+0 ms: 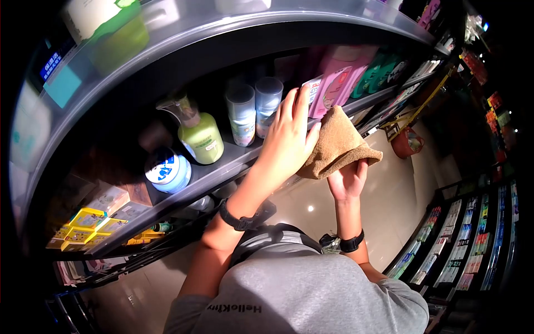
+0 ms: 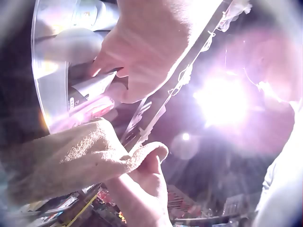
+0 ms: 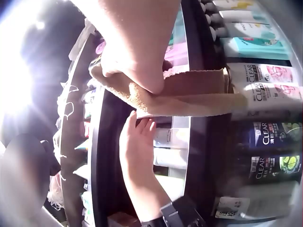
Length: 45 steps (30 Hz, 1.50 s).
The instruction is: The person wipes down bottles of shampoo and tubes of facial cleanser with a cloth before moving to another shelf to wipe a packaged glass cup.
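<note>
In the head view my right hand [image 1: 346, 182] grips a folded brown cloth [image 1: 336, 146] by its lower edge, thumb at the fold. The cloth rises to a peak in front of the shelf. My left hand [image 1: 286, 139] reaches to the shelf edge with fingers extended, beside a white printed label [image 1: 312, 92] and pink bottles [image 1: 339, 78]. In the left wrist view a pale pointed piece [image 2: 94, 86] lies by the left thumb and fingers. The right wrist view shows the cloth [image 3: 189, 92] stretching across, with the left fingertips [image 3: 137, 120] just under it.
Along the shelf stand clear-capped bottles [image 1: 241, 114], a green pump bottle [image 1: 201, 136], a blue-and-white jar [image 1: 168, 170] and yellow boxes [image 1: 86, 227]. An upper shelf edge [image 1: 222, 25] curves overhead. A red basket [image 1: 408, 142] sits farther off, and another stocked rack [image 1: 456, 239] stands right.
</note>
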### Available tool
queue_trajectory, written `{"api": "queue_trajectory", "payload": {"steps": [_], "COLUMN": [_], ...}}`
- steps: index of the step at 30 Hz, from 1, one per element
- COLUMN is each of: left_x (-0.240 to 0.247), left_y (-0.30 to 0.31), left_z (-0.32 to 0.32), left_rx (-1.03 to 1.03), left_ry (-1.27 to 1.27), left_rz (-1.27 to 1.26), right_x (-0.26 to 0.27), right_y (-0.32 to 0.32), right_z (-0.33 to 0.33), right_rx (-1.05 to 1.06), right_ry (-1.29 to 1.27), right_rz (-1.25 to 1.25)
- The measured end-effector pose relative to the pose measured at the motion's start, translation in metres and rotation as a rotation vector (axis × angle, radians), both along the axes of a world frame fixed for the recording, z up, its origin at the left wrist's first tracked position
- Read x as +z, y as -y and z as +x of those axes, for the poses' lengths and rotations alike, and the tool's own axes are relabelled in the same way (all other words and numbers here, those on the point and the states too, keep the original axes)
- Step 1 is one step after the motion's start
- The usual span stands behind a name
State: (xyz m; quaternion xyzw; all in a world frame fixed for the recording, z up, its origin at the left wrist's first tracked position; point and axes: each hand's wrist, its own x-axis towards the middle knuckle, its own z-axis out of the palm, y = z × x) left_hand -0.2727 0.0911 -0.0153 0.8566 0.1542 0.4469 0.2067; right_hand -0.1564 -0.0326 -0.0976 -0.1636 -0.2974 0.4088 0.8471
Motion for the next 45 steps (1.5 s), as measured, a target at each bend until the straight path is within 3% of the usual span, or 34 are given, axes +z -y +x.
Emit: {"api": "queue_trajectory", "payload": {"steps": [6,10,14,15,16,18,21,22,23,24,26,28,30,32,33,36,43,45], "left_x": [0.009,0.006,0.011,0.015,0.018,0.019,0.018,0.017,0.018,0.019,0.017,0.014,0.003,0.003,0.004,0.000,-0.003,-0.006], "left_y": [-0.003,-0.005,0.011,0.014,0.016,0.024,0.033,0.032,0.031,0.031,0.029,0.028,0.025,0.025,0.029,0.039,0.035,0.030], "left_z": [0.025,0.025,0.011,0.004,-0.004,-0.020,-0.036,-0.039,-0.041,-0.043,-0.042,-0.039,-0.041,-0.038,-0.036,-0.028,-0.017,-0.015], "left_rx": [0.178,0.095,-0.179,-0.216,-0.251,-0.338,-0.393,-0.398,-0.378,-0.357,-0.408,-0.462,-0.610,-0.722,-0.675,-0.712,-0.793,-0.729], "left_ry": [-0.153,0.080,0.461,0.529,0.595,0.676,0.817,0.822,0.811,0.799,0.793,0.815,0.733,0.498,0.371,0.505,0.479,0.417], "left_rz": [0.011,-0.131,-0.368,-0.378,-0.390,-0.525,-0.624,-0.621,-0.660,-0.700,-0.694,-0.728,-0.898,-0.902,-0.848,-0.921,-1.057,-1.019], "right_x": [-0.007,-0.018,0.023,0.046,0.053,0.067,0.048,0.050,0.066,0.067,0.057,0.053,0.054,0.055,0.055,0.063,0.052,0.053], "right_y": [0.018,0.028,0.010,0.005,0.000,-0.018,-0.015,-0.016,-0.020,-0.013,-0.008,-0.010,-0.007,-0.007,-0.008,-0.009,-0.004,-0.006], "right_z": [-0.006,0.001,-0.002,-0.008,-0.007,-0.012,-0.017,-0.018,-0.032,-0.036,-0.047,-0.058,-0.060,-0.059,-0.059,-0.053,-0.041,-0.037], "right_rx": [-0.014,0.004,-0.228,-0.264,-0.292,-0.382,-0.382,-0.326,-0.353,-0.233,-0.321,-0.317,-0.333,-0.330,-0.340,-0.304,-0.300,-0.286], "right_ry": [0.007,0.022,0.390,0.489,0.467,0.806,0.860,0.863,0.793,0.726,0.716,0.650,0.680,0.680,0.654,0.663,0.576,0.601], "right_rz": [-0.030,-0.104,-0.140,-0.209,-0.497,-0.078,-0.350,-0.404,-0.275,-0.356,-0.484,-0.431,-0.451,-0.425,-0.401,-0.268,-0.430,-0.425]}}
